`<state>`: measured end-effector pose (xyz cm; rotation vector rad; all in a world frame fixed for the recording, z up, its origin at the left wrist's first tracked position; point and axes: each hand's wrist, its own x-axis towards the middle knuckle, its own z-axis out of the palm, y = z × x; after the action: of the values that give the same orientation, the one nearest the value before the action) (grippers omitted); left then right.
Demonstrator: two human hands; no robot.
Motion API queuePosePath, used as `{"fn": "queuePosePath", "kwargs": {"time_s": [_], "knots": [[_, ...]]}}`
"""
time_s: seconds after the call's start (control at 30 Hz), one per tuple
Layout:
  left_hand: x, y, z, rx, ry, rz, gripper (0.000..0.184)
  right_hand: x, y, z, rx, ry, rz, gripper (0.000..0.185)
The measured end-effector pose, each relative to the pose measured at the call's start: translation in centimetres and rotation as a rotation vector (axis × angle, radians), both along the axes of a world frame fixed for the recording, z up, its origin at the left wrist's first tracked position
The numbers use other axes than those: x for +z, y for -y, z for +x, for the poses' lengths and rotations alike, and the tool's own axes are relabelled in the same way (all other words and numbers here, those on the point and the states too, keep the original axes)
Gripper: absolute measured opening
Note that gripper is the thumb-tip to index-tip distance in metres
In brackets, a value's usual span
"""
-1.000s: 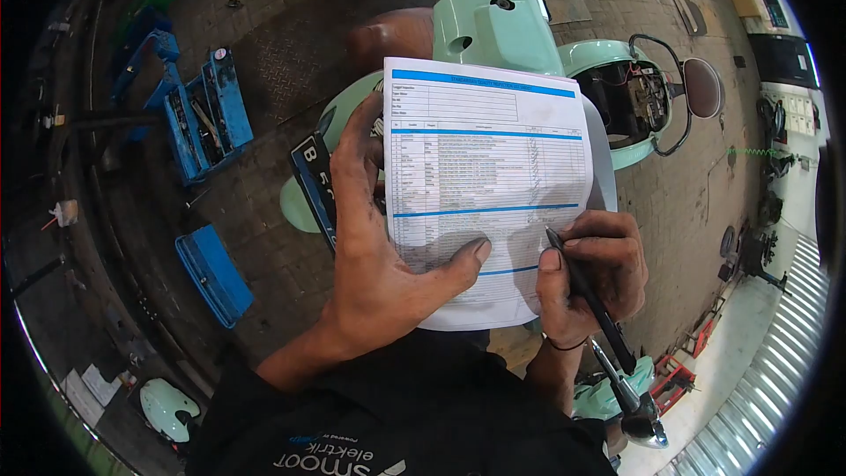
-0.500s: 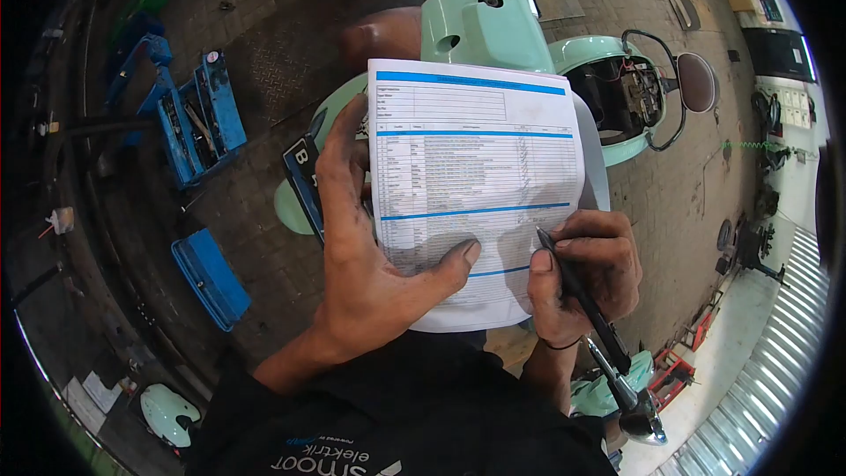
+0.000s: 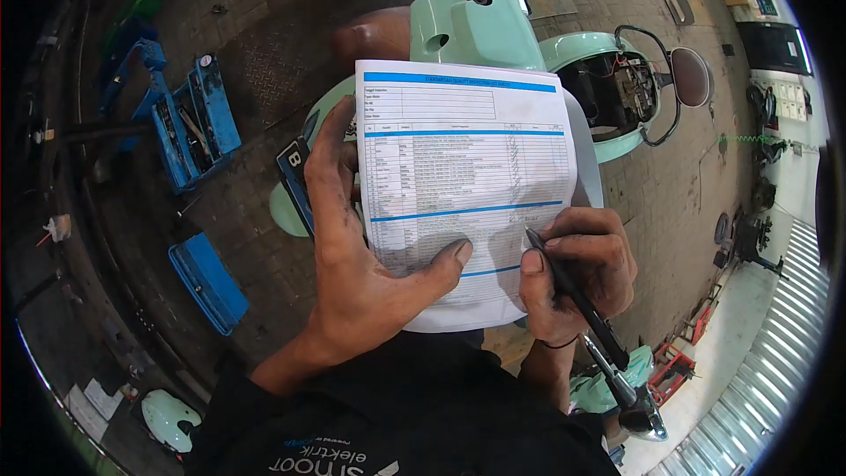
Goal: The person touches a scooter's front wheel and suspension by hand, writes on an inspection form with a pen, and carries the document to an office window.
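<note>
A printed checklist (image 3: 467, 167) with blue bands and a column of small pen ticks faces me, held in front of a mint-green scooter (image 3: 480, 22). My left hand (image 3: 370, 273) grips it from the left, thumb flat on the front and the other fingers mostly hidden behind. In my right hand (image 3: 586, 273) is a black pen (image 3: 577, 295), pinched between thumb and fingers. The pen's tip is at the lower right part of the printed table; whether it touches the paper I cannot tell.
An open blue toolbox (image 3: 198, 123) with tools lies on the brick floor at left, with a blue metal box (image 3: 209, 282) nearer me. The scooter's opened headlight housing (image 3: 617, 88) and a mirror (image 3: 692, 77) stick out at right. A mint helmet (image 3: 167, 419) is at lower left.
The checklist, both hands and the scooter sit slightly further left in view. The pen stays near the same table column, and both grips are unchanged.
</note>
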<state>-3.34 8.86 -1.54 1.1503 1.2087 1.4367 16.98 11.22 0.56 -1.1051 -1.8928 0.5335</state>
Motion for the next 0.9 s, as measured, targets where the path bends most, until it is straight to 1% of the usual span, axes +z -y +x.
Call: {"fn": "queuePosePath", "kwargs": {"time_s": [0.13, 0.33, 0.4, 0.53, 0.7, 0.8, 0.9], "knots": [[0.1, 0.0, 0.2, 0.007, 0.045, -0.014, 0.113, 0.1, 0.0, -0.1, -0.008, -0.012, -0.015, 0.027], [-0.2, 0.0, 0.1, -0.005, 0.002, 0.010, 0.113, 0.2, 0.0, -0.3, -0.017, -0.078, -0.064, 0.025], [-0.2, -0.1, 0.3, 0.024, 0.002, 0.018, 0.113, 0.3, -0.2, -0.2, 0.016, -0.097, -0.081, 0.026], [-0.2, -0.2, 0.2, 0.015, -0.027, 0.043, 0.113, 0.6, -0.4, 0.1, 0.040, -0.089, -0.116, 0.026], [-0.1, 0.1, 0.2, 0.020, -0.084, 0.006, 0.113, 0.9, -0.3, -0.1, 0.057, -0.049, -0.146, 0.024], [-0.2, 0.2, 0.4, 0.037, -0.059, 0.014, 0.113, 1.2, -0.4, -0.2, 0.067, -0.032, -0.142, 0.024], [-0.4, 0.3, 0.3, 0.028, -0.089, 0.029, 0.113, 1.0, -0.4, -0.3, 0.068, -0.040, -0.114, 0.025]]}}
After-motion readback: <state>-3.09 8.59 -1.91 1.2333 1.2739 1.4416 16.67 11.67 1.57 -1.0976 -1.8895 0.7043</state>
